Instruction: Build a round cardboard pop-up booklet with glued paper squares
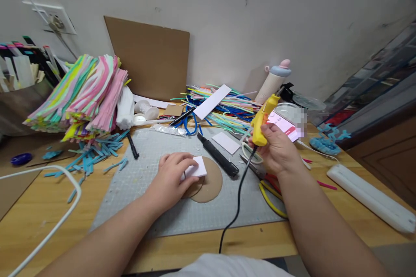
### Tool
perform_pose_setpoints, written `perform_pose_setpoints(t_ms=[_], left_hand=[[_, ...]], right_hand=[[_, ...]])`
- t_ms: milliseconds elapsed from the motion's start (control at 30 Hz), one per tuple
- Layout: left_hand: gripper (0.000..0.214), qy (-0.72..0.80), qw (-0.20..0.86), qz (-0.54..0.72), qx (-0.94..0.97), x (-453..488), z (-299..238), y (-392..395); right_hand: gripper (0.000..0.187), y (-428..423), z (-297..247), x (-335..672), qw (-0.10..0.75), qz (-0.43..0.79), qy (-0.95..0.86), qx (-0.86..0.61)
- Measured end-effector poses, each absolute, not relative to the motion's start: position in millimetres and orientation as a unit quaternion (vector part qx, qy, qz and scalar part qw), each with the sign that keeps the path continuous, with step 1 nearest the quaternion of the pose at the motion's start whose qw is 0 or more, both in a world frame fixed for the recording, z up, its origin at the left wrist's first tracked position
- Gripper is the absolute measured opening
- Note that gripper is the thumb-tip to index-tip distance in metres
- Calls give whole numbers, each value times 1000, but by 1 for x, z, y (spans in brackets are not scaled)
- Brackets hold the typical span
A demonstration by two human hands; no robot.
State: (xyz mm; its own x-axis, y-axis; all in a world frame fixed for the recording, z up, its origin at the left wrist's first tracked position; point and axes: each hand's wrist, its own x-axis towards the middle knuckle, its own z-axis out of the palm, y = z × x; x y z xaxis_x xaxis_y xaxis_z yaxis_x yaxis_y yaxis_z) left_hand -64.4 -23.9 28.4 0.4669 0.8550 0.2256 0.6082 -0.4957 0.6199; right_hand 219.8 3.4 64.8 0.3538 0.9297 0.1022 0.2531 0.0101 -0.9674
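My right hand point(276, 149) grips a yellow hot glue gun point(263, 121) above the mat, its nozzle pointing up and away. A black cord runs from the handle down to the table's front edge. My left hand point(173, 177) pinches a small white board piece point(200, 167) between thumb and fingers, over a round cardboard disc point(212, 181). The fingers cover part of the piece and of a line drawn on the disc. Just right of the disc lies a black marker-like tool point(218, 155). Another white board piece point(226, 143) rests beyond it.
Under the work lies a grey cutting mat point(130, 207). Pliers with yellow and red handles point(271, 199) sit by my right forearm. Bundled pipe cleaners point(87, 99) stand at the left, loose ones point(224, 108) at the back. A phone point(284, 127) and a white bar-shaped object point(370, 199) are at the right.
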Motion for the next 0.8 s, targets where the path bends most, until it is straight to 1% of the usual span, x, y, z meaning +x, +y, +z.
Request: perform_pose_setpoints(t_ms=[67, 133, 200, 267, 300, 367, 433, 533, 633, 700, 800], left_hand=[[20, 466, 336, 346, 742, -63, 34, -25], [24, 474, 492, 435, 587, -62, 46, -25], [25, 447, 635, 491, 394, -60, 61, -25], [26, 395, 724, 501, 263, -60, 77, -24], [28, 372, 752, 495, 227, -60, 82, -23], [33, 340, 789, 475, 188, -60, 87, -22], [35, 320, 812, 457, 171, -60, 84, -22], [33, 302, 829, 437, 176, -60, 72, -24], [32, 295, 830, 428, 201, -59, 65, -28], [32, 301, 828, 425, 209, -58, 63, -30], [33, 317, 822, 421, 218, -58, 63, -32]], right_hand=[[47, 0, 69, 214, 610, 444, -397, -523], [48, -4, 71, 207, 658, 534, -324, -420], [42, -6, 72, 202, 672, 558, -303, -380], [35, -8, 71, 198, 678, 558, -289, -381], [32, -9, 71, 196, 677, 564, -276, -384], [27, -11, 72, 194, 663, 602, -244, -372], [25, -15, 73, 191, 626, 665, -228, -339], [27, -22, 73, 187, 590, 714, -234, -297], [21, -27, 72, 183, 586, 703, -265, -304], [16, -30, 70, 179, 583, 661, -320, -348], [22, -34, 69, 174, 564, 610, -388, -398]])
